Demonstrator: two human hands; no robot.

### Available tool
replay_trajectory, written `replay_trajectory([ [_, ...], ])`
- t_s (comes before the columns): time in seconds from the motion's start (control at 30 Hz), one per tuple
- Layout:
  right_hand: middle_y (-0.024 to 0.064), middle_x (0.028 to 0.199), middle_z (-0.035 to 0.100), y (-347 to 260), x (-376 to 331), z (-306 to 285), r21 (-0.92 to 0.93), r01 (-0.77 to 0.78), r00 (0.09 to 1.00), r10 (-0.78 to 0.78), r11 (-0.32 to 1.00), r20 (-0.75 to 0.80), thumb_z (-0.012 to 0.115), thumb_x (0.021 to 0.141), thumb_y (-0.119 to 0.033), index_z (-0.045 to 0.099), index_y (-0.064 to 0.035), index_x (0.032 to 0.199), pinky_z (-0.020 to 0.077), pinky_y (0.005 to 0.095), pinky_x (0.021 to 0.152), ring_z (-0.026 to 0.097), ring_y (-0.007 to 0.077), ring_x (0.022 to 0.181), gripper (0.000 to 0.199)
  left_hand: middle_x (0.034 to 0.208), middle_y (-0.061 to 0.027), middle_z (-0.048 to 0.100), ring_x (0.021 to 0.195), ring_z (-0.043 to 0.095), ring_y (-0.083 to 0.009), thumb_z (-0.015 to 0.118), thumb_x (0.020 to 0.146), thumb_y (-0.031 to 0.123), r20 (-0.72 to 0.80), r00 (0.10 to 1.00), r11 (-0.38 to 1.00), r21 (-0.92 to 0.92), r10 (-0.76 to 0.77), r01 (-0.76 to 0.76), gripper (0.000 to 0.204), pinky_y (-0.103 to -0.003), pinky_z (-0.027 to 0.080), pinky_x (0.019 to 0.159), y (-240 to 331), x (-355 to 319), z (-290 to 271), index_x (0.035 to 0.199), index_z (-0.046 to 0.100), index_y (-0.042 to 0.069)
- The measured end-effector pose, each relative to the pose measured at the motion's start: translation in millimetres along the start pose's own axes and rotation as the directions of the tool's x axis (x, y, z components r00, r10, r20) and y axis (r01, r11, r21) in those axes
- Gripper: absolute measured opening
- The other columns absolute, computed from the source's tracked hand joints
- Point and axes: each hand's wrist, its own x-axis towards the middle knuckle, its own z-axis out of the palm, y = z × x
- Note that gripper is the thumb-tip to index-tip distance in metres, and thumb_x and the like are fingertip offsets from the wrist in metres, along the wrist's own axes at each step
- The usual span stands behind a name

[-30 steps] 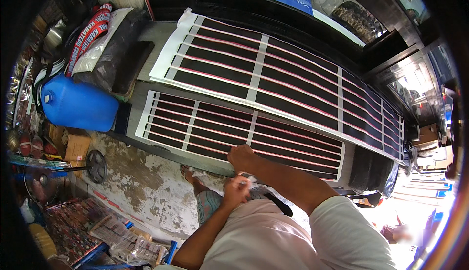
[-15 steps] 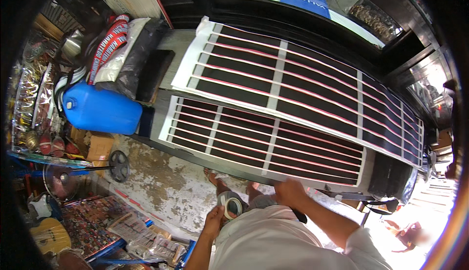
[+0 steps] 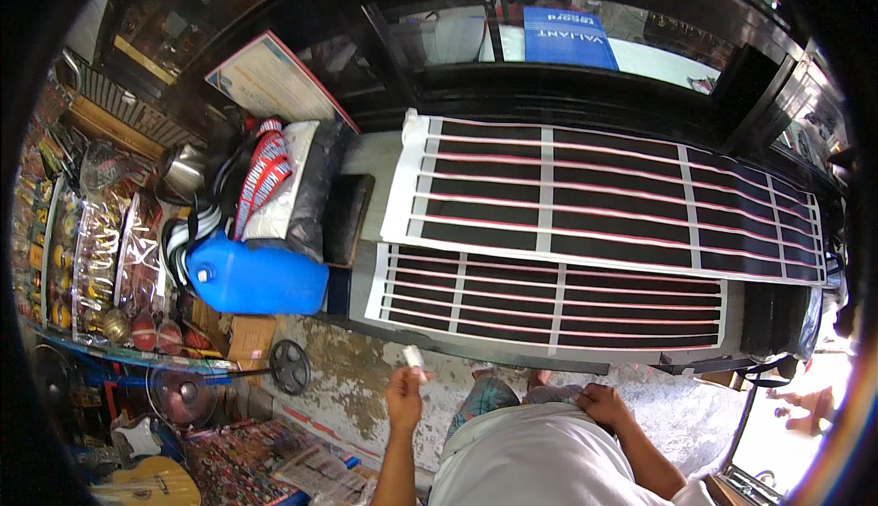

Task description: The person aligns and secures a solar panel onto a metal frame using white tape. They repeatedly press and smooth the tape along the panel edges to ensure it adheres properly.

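Note:
My left hand is raised in front of the bench, fingers closed around a roll of tape, which is now seen edge-on as a pale shape. My right hand is at my waist by the shirt hem, its fingers curled; whatever it may hold is hidden. Beyond my hands, two striped sheets lie flat on the bench. The larger sheet has black bands, red-edged white lines and grey cross strips. A smaller, similar sheet lies nearer me, its far edge under the larger one.
A blue jerrycan and bags with a red lettered strap sit at the bench's left end. A framed certificate leans behind them. Left of me are a fan, a guitar and hanging goods. Black bundles rest at the right end.
My left hand has lifted toward the bench, turning the tape roll edge-on. My right hand has left the bench's edge for my waist. The view has shifted, so the bench appears lower.

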Motion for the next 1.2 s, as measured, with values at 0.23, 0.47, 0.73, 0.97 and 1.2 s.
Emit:
replay_trajectory([
  [0.23,0.021,0.098,0.081,-5,1,49,0.198,-0.143,0.974,0.173,0.97,-0.143,0.077,0.097,-0.044,0.081,-0.0066,0.104,0.0626,0.0451,0.083,0.081,0.0343,0.092,0.038,0.087,-0.009,0.073,0.081,0.069,-0.0192,0.077,0.1,0.012,-0.145,0.907,0.803,0.533,0.396,-0.266,0.013,-0.038,0.054,0.074,-7,169,-97,0.109,0.072,0.005],
  [0.47,0.0166,0.099,0.083,-35,-9,92,0.339,-0.219,0.943,0.288,0.915,-0.169,0.075,0.101,-0.034,0.081,-0.0055,0.11,0.0623,0.0397,0.089,0.08,0.0241,0.096,0.03,0.094,-0.0195,0.076,0.095,0.071,-0.0428,0.08,0.094,0.013,0.012,0.918,0.52,0.821,0.396,-0.235,0.016,-0.053,0.056,0.084,-26,249,-111,0.103,0.076,0.001],
  [0.73,0.0172,0.095,0.082,-40,-48,120,0.439,-0.193,0.845,0.376,0.878,-0.379,0.076,0.097,-0.019,0.078,-0.0044,0.101,0.0614,0.0396,0.083,0.08,0.0237,0.093,0.015,0.129,-0.0215,0.068,0.118,0.062,-0.0472,0.073,0.099,0.011,0.084,0.755,0.462,0.746,0.65,-0.48,0.035,-0.058,0.05,0.104,-1,172,-45,0.131,0.067,0.001],
  [0.97,0.0193,0.098,0.071,-63,-18,65,0.053,0.198,0.791,-0.127,0.979,-0.599,0.073,0.093,-0.012,0.074,-0.0042,0.106,0.0591,0.0514,0.085,0.07,0.044,0.092,0.014,0.162,-0.0209,0.052,0.15,0.048,-0.0448,0.069,0.107,0.032,0.634,0.637,0.464,0.447,0.439,-0.765,0.049,-0.067,0.036,0.122,-20,61,37,0.15,0.064,0.008],
  [1.2,0.0201,0.102,0.072,-58,6,13,-0.14,0.393,0.729,-0.401,0.909,-0.555,0.075,0.093,-0.006,0.073,-0.0015,0.103,0.0572,0.0522,0.089,0.07,0.0435,0.1,0.011,0.18,-0.0196,0.029,0.166,0.026,-0.0426,0.055,0.112,0.054,0.66,0.712,0.409,0.597,0.237,-0.69,0.073,-0.077,0.016,0.128,-15,46,78,0.169,0.044,0.011],
])
